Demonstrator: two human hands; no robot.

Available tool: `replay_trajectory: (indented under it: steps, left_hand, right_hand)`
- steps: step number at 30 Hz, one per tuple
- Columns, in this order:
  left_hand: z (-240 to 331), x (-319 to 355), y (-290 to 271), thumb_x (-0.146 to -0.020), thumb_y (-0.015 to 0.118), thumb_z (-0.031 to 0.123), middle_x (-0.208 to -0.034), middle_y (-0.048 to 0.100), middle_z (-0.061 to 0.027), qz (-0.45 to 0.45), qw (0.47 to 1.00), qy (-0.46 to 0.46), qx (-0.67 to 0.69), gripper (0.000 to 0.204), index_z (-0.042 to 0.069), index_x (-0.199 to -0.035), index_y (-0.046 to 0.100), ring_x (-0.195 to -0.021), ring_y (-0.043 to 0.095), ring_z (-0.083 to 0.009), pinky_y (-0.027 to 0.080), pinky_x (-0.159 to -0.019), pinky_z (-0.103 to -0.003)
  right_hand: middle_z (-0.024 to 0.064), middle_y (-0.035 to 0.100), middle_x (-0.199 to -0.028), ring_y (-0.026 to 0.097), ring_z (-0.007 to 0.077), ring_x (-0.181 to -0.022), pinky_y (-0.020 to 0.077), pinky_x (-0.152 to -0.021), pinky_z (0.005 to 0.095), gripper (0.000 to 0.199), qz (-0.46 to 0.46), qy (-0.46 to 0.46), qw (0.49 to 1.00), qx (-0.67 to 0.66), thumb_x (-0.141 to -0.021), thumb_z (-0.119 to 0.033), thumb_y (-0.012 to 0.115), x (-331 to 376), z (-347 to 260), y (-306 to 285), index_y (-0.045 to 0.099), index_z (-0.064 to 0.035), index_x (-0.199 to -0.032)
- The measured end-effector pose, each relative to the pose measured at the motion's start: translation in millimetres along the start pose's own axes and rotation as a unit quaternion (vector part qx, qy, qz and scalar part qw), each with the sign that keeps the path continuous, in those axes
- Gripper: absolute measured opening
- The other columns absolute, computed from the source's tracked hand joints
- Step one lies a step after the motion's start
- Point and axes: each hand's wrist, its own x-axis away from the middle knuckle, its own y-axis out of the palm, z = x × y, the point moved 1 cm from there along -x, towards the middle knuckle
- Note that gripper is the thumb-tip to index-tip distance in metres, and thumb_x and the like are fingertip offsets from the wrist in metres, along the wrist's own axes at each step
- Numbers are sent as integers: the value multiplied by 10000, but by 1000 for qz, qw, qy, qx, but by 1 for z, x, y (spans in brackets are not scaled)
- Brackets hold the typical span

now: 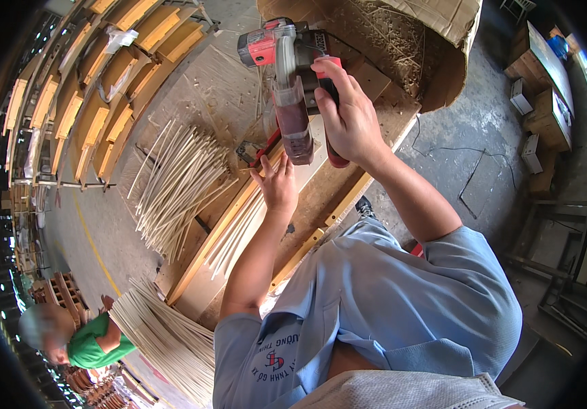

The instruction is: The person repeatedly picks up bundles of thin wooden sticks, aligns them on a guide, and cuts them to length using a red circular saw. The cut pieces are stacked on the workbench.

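A red and grey miter saw point(292, 126) stands on a wooden workbench, its blade guard pointing toward me. My right hand point(353, 123) is closed around the saw's handle, with the thumb lying across it. To its left and nearer, my left hand point(278, 187) presses down on a row of thin pale wooden sticks point(235, 235), fingers partly spread, close to the saw's guard. These sticks run toward the lower left along a wooden guide rail point(205, 255). Their far ends are hidden under the hand and saw. The blade itself is hidden by the guard.
Left of the bench rail lies a large pile of loose sticks point(181, 184). Another bundle point(167, 341) sits lower, beside a co-worker in green point(96, 344). A cardboard box point(457, 75) with wood scraps stands behind the saw. Racks of wooden parts point(96, 82) fill the upper left.
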Motion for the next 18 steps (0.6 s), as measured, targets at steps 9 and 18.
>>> replay_trajectory:
  steps: [9, 18]
  left_hand:
    - [-1, -2, 0, -964, 630, 140, -1399, 693, -5, 19, 1000, -1, 12, 503, 205, -1462, 610, -1423, 449, -473, 249, -1137, -773]
    - [1, -2, 2, -962, 628, 151, -1398, 692, 10, 28, 999, -9, 19, 478, 203, -1437, 626, -1427, 450, -479, 247, -1122, -782]
  right_hand:
    - [202, 636, -1040, 672, 432, -902, 548, -804, 519, 391, -8, 8, 1000, 0, -998, -236, 587, 5, 1, 0, 541, -211, -1386]
    - [205, 628, -1064, 665, 439, -926, 543, -818, 518, 410, -14, 9, 1000, -8, -991, -226, 604, 8, 3, 1, 538, -216, -1395]
